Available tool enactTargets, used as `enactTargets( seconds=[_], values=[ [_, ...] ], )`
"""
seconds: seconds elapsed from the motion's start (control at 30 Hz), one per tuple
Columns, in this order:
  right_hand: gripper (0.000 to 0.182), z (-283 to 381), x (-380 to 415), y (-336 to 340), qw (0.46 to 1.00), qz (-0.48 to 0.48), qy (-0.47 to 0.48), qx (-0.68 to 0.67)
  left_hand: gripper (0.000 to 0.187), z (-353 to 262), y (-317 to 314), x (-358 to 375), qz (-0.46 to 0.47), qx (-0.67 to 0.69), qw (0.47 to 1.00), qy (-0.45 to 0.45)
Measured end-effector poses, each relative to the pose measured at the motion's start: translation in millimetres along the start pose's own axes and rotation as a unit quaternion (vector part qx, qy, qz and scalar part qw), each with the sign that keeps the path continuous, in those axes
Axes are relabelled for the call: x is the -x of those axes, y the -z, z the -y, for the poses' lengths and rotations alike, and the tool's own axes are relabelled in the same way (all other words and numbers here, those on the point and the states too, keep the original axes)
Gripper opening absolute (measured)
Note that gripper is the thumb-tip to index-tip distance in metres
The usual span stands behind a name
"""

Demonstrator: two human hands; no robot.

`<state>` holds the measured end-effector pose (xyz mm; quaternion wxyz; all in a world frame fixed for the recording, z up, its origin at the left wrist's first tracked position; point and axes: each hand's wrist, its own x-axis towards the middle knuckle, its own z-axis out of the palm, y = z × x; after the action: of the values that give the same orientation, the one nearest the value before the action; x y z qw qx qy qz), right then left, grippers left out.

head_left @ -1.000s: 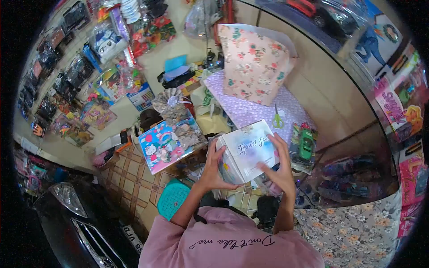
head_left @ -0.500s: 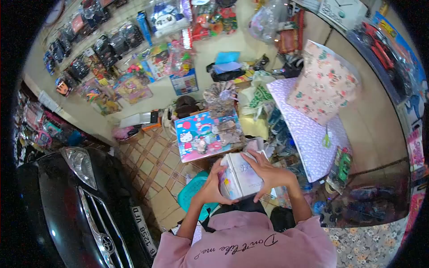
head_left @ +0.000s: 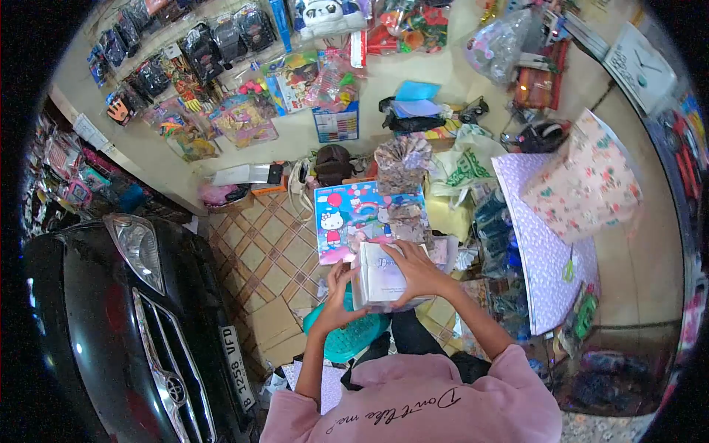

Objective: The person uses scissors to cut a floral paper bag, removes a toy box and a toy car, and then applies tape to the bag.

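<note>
A white box (head_left: 384,275) with script lettering and a soft colour print is held in front of my chest. My right hand (head_left: 415,272) is spread over its top and right side, thumb near the lower edge. Along the left side rests my left hand (head_left: 338,301), fingers bent against the box; part of its grip is hidden. Just beyond is a flat Hello Kitty box (head_left: 334,221) in blue and pink. On that box lies a pleated, patterned bow-like piece (head_left: 403,159). Below my left hand sits a teal plastic stool or basket (head_left: 347,336).
A black car (head_left: 125,317) stands close at the left. To the right, a glass counter (head_left: 628,295) carries lilac patterned paper (head_left: 535,244), floral paper (head_left: 587,177) and green-handled scissors (head_left: 568,270). Packaged toys (head_left: 244,122) hang on the wall. Plastic bags (head_left: 461,166) lie ahead.
The view has shifted, so the surroundings sit further right and lower. The box has turned in my hands and shows more of its lettered face. Both hands remain on it.
</note>
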<state>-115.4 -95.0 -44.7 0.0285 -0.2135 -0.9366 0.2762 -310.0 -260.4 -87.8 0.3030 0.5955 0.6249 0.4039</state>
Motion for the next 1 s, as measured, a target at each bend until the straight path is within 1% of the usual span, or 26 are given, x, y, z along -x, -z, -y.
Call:
enactTargets(
  seconds=[0.03, 0.13, 0.17, 0.2, 0.23, 0.27, 0.3, 0.4, 0.43, 0.53, 0.6, 0.63, 0.7, 0.73, 0.77, 0.87, 0.9, 1.0],
  values=[
    [0.129, -7, -15, -4, 1.000, -0.018, -0.001, 0.002, 0.077, -1, 0, -7, -0.045, 0.003, 0.999, 0.025],
    [0.128, -35, -70, -10, 0.998, -0.064, -0.002, 0.014, 0.066, 44, -3, -33, -0.163, 0.026, 0.984, 0.062],
    [0.127, -46, -93, -12, 0.997, -0.072, -0.001, 0.019, 0.049, 56, -2, -45, -0.220, -0.050, 0.973, 0.049],
    [0.127, -57, -118, -13, 0.997, -0.080, 0.002, 0.024, 0.045, 72, -3, -57, -0.248, 0.001, 0.966, 0.067],
    [0.131, -66, -143, -13, 0.996, -0.091, 0.020, 0.005, 0.041, 91, -3, -72, -0.275, 0.049, 0.957, 0.085],
    [0.131, -76, -167, -17, 0.996, -0.092, 0.021, 0.007, 0.037, 111, -6, -83, -0.296, 0.097, 0.944, 0.105],
    [0.131, -85, -188, -22, 0.996, -0.091, 0.019, 0.006, 0.032, 117, -7, -101, -0.327, 0.140, 0.926, 0.124],
    [0.129, -116, -245, -49, 0.996, -0.087, 0.010, -0.008, 0.032, 135, -10, -151, -0.336, 0.195, 0.907, 0.164],
    [0.129, -127, -262, -59, 0.997, -0.078, 0.008, -0.006, 0.034, 142, -9, -166, -0.305, 0.146, 0.923, 0.183],
    [0.128, -165, -298, -89, 0.997, -0.076, 0.010, -0.030, 0.035, 189, -28, -202, -0.298, 0.039, 0.936, 0.184],
    [0.128, -193, -314, -114, 0.996, -0.082, 0.013, -0.045, 0.037, 229, -44, -218, -0.273, 0.039, 0.938, 0.210],
    [0.121, -209, -318, -126, 0.996, -0.067, 0.004, -0.053, 0.038, 247, -52, -222, -0.258, 0.038, 0.940, 0.221],
    [0.114, -247, -319, -178, 0.998, -0.063, 0.018, 0.012, 0.039, 268, -71, -229, -0.217, -0.007, 0.940, 0.264],
    [0.111, -244, -320, -177, 0.997, -0.062, 0.024, 0.046, 0.040, 275, -78, -232, -0.195, -0.029, 0.939, 0.283],
    [0.086, -241, -316, -173, 0.997, 0.050, -0.044, 0.042, 0.043, 283, -81, -232, -0.160, 0.015, 0.942, 0.294],
    [0.086, -232, -300, -167, 0.997, -0.008, -0.055, -0.045, 0.049, 275, -77, -236, -0.175, 0.042, 0.941, 0.287],
    [0.089, -229, -299, -175, 0.997, -0.034, -0.065, -0.033, 0.048, 276, -78, -237, -0.192, 0.039, 0.943, 0.268],
    [0.091, -234, -301, -184, 0.996, -0.047, -0.069, -0.020, 0.045, 282, -75, -243, -0.187, 0.029, 0.949, 0.252]
  ],
)
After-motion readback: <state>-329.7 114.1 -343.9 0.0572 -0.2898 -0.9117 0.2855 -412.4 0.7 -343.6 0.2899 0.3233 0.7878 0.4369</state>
